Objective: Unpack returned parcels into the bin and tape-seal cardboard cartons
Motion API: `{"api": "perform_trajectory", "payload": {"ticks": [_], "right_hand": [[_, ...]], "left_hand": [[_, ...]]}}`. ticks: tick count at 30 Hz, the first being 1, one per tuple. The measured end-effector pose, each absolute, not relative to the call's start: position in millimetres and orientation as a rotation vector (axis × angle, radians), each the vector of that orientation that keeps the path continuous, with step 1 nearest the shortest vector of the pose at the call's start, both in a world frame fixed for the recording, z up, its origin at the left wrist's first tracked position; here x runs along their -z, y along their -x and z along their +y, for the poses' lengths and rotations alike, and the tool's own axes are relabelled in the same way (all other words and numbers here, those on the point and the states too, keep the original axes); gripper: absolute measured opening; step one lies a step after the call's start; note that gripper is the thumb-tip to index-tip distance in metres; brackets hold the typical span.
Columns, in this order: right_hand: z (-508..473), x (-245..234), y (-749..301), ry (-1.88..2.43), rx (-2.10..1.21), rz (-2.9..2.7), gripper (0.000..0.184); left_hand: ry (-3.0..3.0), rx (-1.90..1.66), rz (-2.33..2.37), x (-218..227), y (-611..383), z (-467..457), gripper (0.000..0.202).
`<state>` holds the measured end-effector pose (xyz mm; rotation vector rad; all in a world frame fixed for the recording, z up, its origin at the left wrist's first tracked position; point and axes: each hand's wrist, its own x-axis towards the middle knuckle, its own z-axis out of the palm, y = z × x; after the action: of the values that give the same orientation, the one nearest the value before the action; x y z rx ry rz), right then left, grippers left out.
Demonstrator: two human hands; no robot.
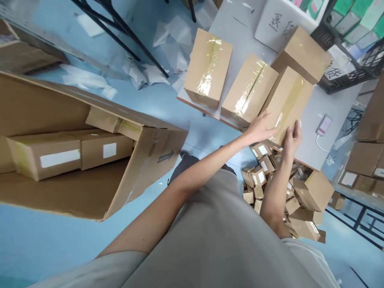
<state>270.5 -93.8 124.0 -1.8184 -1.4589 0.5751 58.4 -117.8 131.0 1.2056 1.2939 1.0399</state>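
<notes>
Both my hands rest on a taped brown carton (pixel 289 100) that stands at the near edge of a grey table (pixel 330 132). My left hand (pixel 260 127) lies flat against its left side with fingers stretched out. My right hand (pixel 292 136) presses its near face, fingers spread upward. Two more taped cartons, one (pixel 249 89) beside it and one (pixel 208 67) farther left, stand in a row on the same table. A fourth carton (pixel 303 52) sits behind.
A large open cardboard box (pixel 90 160) lies on its side at left, with labelled cartons (pixel 45 154) inside. A heap of small labelled boxes (pixel 288 196) lies under the table. Crumpled paper (pixel 144 72) litters the blue floor. A phone (pixel 323 125) on a cable lies on the table.
</notes>
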Motion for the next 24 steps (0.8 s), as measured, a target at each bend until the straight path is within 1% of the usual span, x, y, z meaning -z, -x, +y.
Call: {"api": "perform_trajectory", "payload": {"ticks": [1, 4, 6, 9, 11, 14, 17, 20, 24], "right_hand": [[-93.6, -121.4, -265.5, 1.835, -0.533, -1.45, 0.068], [-105.4, -129.1, -230.5, 1.794, -0.247, -1.468, 0.061], [-121.5, -138.9, -185.5, 1.678, -0.227, -1.556, 0.058], [-158.1, -146.2, -88.1, 1.498, -0.55, -1.79, 0.057], [-191.4, -142.0, -14.0, 1.393, -0.78, -1.974, 0.055], [-250.1, -122.3, 92.2, 1.2, -1.137, -2.176, 0.052], [-306.3, -91.1, 186.3, 1.048, -1.47, -2.294, 0.051], [-349.7, -55.1, 272.3, 0.946, -1.735, -2.398, 0.052], [-386.5, -14.0, 373.6, 0.916, -1.957, -2.527, 0.049]], "left_hand": [[-1.18, -1.06, 1.269, -128.2, -45.8, -126.3, 0.067], [-1.05, -1.162, 1.224, -120.6, 11.8, -174.9, 0.053], [-0.954, -1.216, 1.276, -113.2, 64.5, -221.3, 0.046], [-0.727, -1.265, 1.489, -95.3, 152.5, -298.1, 0.039], [-0.562, -1.309, 1.649, -80.5, 209.4, -348.7, 0.036], [-0.325, -1.406, 1.829, -58.8, 285.2, -419.6, 0.034], [-0.112, -1.502, 1.968, -37.1, 351.3, -483.1, 0.033], [0.137, -1.537, 2.11, -10.2, 415.1, -541.8, 0.037], [0.45, -1.506, 2.293, 37.4, 520.3, -619.5, 0.055]]}}
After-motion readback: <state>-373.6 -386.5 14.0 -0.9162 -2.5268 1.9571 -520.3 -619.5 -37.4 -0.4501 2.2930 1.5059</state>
